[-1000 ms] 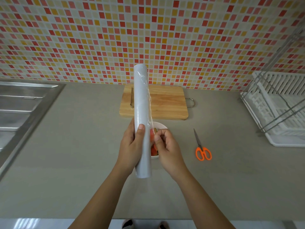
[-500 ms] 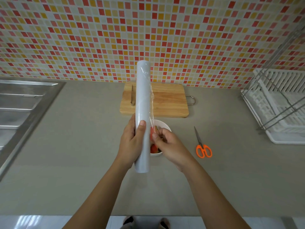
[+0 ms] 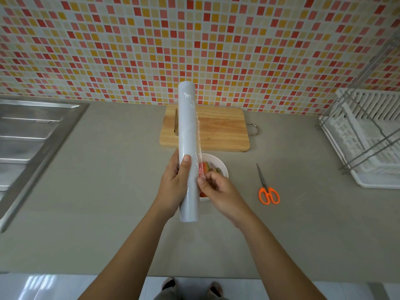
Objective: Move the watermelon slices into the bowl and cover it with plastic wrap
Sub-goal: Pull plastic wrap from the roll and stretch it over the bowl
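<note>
My left hand (image 3: 173, 185) grips a long white roll of plastic wrap (image 3: 187, 135), held lengthways above the counter and pointing away from me. My right hand (image 3: 220, 191) pinches the loose clear edge of the film at the roll's right side. Under both hands sits a small white bowl (image 3: 218, 164) with red watermelon slices (image 3: 204, 167) showing green rind. The roll and my right hand hide much of the bowl.
A wooden cutting board (image 3: 220, 128) lies behind the bowl, near the tiled wall. Orange-handled scissors (image 3: 267, 189) rest on the grey counter to the right. A white dish rack (image 3: 368, 137) stands far right. A steel sink (image 3: 28, 137) is at the left.
My right hand's fingers have shifted slightly lower along the roll's right side, still working at the film's edge. The roll and my left hand have barely moved.
</note>
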Tool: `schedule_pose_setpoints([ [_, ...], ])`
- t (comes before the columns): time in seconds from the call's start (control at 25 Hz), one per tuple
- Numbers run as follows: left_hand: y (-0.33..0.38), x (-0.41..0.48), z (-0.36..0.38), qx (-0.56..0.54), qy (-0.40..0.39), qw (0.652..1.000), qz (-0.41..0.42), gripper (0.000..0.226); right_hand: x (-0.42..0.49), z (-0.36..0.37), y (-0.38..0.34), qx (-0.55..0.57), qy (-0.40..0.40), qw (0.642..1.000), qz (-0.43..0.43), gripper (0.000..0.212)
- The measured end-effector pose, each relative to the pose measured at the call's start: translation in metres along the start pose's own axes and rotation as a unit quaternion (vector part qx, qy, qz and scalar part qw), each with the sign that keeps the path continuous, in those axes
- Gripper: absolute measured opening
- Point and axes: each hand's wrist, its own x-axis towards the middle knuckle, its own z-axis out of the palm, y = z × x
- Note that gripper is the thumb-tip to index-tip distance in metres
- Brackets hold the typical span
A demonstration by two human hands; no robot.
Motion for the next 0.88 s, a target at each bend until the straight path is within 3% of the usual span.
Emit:
schedule_pose_setpoints([
  [0.2, 0.006, 0.001, 0.003, 0.002, 0.004, 1.0, 0.008, 0.034, -0.003, 0.003, -0.001, -0.023, 0.034, 0.999, -0.019, 0.027],
  [0.48, 0.005, -0.002, 0.005, 0.018, 0.008, 1.0, 0.015, 0.025, -0.009, 0.004, 0.001, 0.021, 0.058, 0.997, -0.052, 0.018],
  [0.68, 0.005, -0.003, 0.007, 0.02, 0.032, 0.999, 0.014, 0.022, -0.012, 0.004, 0.002, -0.013, 0.091, 0.995, -0.038, 0.012],
  [0.88, 0.006, -0.002, 0.006, -0.018, 0.05, 0.999, 0.006, 0.03, -0.016, 0.001, 0.001, -0.007, 0.045, 0.999, -0.02, 0.004],
])
